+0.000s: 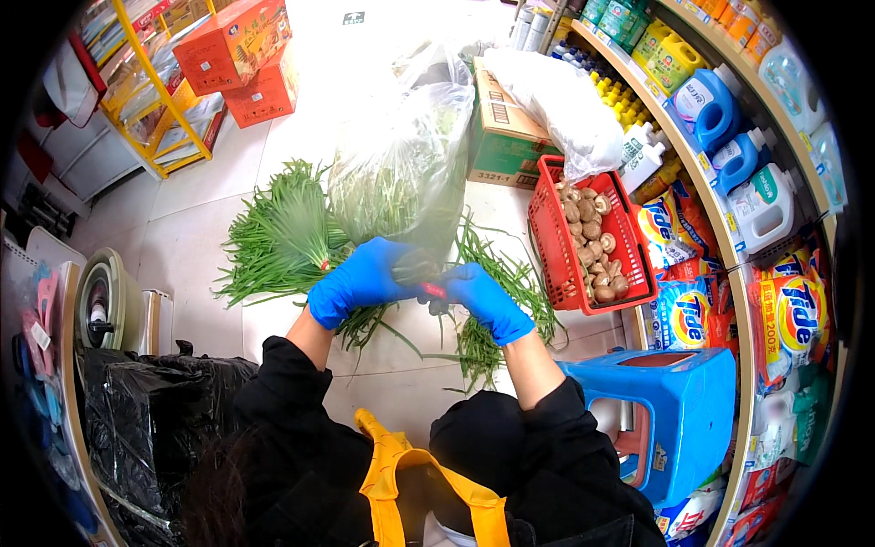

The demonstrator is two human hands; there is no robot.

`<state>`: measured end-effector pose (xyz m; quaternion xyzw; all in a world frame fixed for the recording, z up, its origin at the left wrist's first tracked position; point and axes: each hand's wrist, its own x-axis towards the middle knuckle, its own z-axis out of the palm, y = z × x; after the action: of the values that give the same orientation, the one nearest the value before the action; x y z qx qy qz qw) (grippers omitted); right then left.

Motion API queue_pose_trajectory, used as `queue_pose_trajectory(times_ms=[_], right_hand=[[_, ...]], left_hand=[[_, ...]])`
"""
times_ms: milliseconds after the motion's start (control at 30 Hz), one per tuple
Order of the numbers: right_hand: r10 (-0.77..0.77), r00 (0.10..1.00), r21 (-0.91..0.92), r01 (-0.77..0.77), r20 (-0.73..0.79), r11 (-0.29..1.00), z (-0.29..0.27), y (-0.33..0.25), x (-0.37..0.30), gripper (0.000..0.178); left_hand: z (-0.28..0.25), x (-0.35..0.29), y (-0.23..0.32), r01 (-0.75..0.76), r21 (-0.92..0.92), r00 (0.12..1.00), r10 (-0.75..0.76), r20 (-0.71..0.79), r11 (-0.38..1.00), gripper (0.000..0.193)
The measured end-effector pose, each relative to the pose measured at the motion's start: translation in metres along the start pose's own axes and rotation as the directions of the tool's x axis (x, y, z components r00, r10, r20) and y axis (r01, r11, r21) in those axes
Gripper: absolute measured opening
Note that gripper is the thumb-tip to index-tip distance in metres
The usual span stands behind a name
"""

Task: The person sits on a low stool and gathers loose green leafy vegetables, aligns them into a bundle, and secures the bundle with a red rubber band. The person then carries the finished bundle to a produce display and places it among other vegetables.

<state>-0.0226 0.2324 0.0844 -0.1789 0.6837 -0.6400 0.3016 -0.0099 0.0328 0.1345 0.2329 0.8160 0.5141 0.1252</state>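
Both hands wear blue gloves and meet over the floor in front of me. My left hand [363, 281] is closed round a blurred bunch of green chives [416, 266]. My right hand [489, 301] closes on the same bunch from the other side, by a small red band [434, 291]; its fingertips are partly hidden. Beside my left hand a large fanned bundle of chives [278, 232], bound with a red tie, lies on the floor. Loose chives [488, 342] spread beneath my right hand. Just beyond my hands stands a clear plastic bag [401, 164] filled with greens.
A red basket [545, 239] of mushrooms [597, 251] stands to the right, by a cardboard box [506, 137]. Nearer is a blue stool [684, 410], against shelves of detergent [702, 109]. At left are a black plastic bag [150, 419], a yellow rack [150, 82] and red boxes [232, 55].
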Motion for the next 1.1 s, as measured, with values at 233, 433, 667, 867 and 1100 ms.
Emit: queue_pose_trajectory(times_ms=[233, 433, 667, 867, 1100], right_hand=[[0.091, 0.996, -0.121, -0.092, -0.013, 0.988, 0.012, -0.024, -0.002, 0.027], [-0.053, 0.999, 0.208, 0.050, 0.009, 0.977, 0.008, -0.012, -0.006, 0.026], [-0.155, 0.973, 0.080, 0.171, -0.172, 0.982, 0.024, -0.022, -0.002, 0.051], [-0.057, 0.964, -0.259, -0.012, -0.259, 0.966, 0.026, -0.036, -0.006, 0.049], [-0.564, 0.783, -0.686, 0.261, -0.261, 0.680, 0.029, -0.006, 0.002, 0.041]], left_hand=[[-0.003, -0.004, -0.006, 0.008, -0.050, 1.000, -0.008, 0.013, 0.999, 0.027], [-0.015, -0.007, -0.025, 0.043, -0.190, 0.996, -0.057, -0.072, 0.981, 0.027], [0.002, -0.002, -0.043, -0.037, -0.283, 0.942, -0.061, -0.330, 0.958, 0.034], [0.020, 0.004, -0.034, -0.074, -0.015, 0.891, 0.059, -0.450, 0.997, 0.029], [0.029, 0.010, -0.038, -0.070, -0.032, 0.867, 0.045, -0.496, 0.997, 0.020]])
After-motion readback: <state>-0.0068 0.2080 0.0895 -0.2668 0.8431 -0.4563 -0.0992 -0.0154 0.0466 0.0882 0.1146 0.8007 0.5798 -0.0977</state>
